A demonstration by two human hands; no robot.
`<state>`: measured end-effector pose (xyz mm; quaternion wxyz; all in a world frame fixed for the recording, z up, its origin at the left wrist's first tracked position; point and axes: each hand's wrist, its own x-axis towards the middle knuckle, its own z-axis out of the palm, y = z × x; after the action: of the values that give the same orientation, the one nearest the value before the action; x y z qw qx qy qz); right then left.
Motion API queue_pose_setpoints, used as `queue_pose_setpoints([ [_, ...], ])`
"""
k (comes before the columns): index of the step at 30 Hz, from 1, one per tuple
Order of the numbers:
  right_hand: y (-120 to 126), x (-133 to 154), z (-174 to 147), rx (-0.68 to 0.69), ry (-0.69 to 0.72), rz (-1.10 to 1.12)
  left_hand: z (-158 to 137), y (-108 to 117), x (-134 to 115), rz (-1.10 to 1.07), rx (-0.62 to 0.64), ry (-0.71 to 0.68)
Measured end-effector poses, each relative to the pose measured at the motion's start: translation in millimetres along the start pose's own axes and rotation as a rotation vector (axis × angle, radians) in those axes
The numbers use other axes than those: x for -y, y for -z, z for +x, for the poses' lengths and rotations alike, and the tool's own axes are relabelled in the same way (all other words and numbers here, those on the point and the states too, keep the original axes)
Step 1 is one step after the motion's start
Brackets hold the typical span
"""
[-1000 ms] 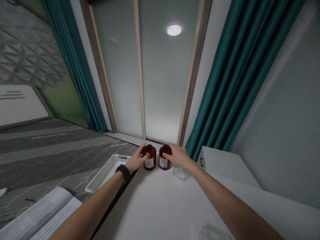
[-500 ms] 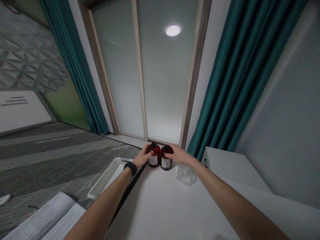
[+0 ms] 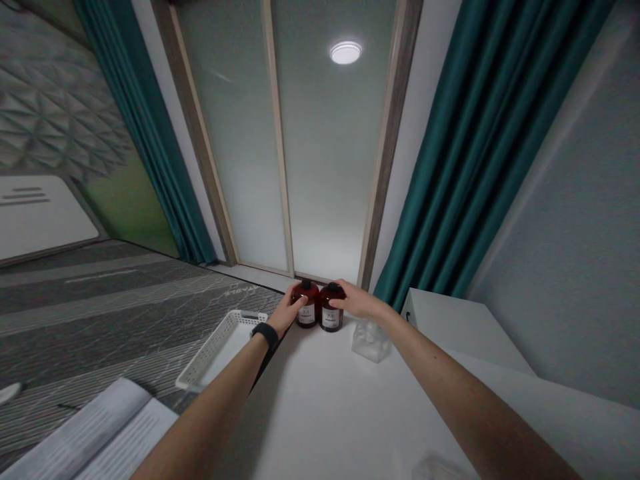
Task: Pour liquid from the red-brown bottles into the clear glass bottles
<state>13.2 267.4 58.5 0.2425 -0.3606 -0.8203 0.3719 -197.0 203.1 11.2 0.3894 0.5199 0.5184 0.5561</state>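
Note:
Two dark red bottles with black caps and white labels stand upright, side by side, at the far end of the white tabletop [image 3: 320,407]. My left hand [image 3: 285,312], with a black band at the wrist, is wrapped round the left bottle [image 3: 307,315]. Round the right bottle [image 3: 331,319] curls my right hand [image 3: 359,301], thumb across its front. The fingers behind both bottles are hidden. Just right of the right bottle, below my right wrist, sits a clear plastic container [image 3: 370,341].
A white perforated basket [image 3: 210,357] and an open book [image 3: 115,433] lie to the left on a grey patterned surface [image 3: 150,320]. At right stands a white cabinet [image 3: 465,327]. Frosted sliding doors [image 3: 330,187] and teal curtains [image 3: 480,160] rise behind. Another clear item [image 3: 435,468] shows at the bottom edge.
The view has shifted slightly, so most things sit a little higher in the picture. Both hands stay on the two bottles. More of the clear item at the bottom edge shows.

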Motion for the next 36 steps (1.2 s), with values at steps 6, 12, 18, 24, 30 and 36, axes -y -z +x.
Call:
queue_pose_setpoints([
  [6, -0.7, -0.9, -0.7, -0.006, 0.035, -0.002, -0.6, -0.2, 2.0, -0.021, -0.009, -0.002],
  [12, 1.1, -0.6, -1.9, 0.008, 0.061, -0.019, -1.4, 0.6, 3.3, -0.025, -0.015, 0.003],
  [18, 4.6, 3.2, -2.3, 0.042, 0.056, -0.028, -0.3, -0.9, 6.4, -0.031, -0.023, -0.006],
  [24, 4.1, 6.9, -3.8, 0.034, 0.050, -0.043, -0.2, -1.5, 7.3, -0.031, -0.024, -0.029],
  [30, -1.7, 1.7, 2.1, -0.023, 0.043, -0.099, 1.7, -2.4, 11.2, -0.024, -0.032, -0.040],
  [36, -6.0, -3.7, 3.6, -0.056, 0.067, -0.121, 1.6, -4.8, 13.7, -0.014, -0.058, -0.052],
])
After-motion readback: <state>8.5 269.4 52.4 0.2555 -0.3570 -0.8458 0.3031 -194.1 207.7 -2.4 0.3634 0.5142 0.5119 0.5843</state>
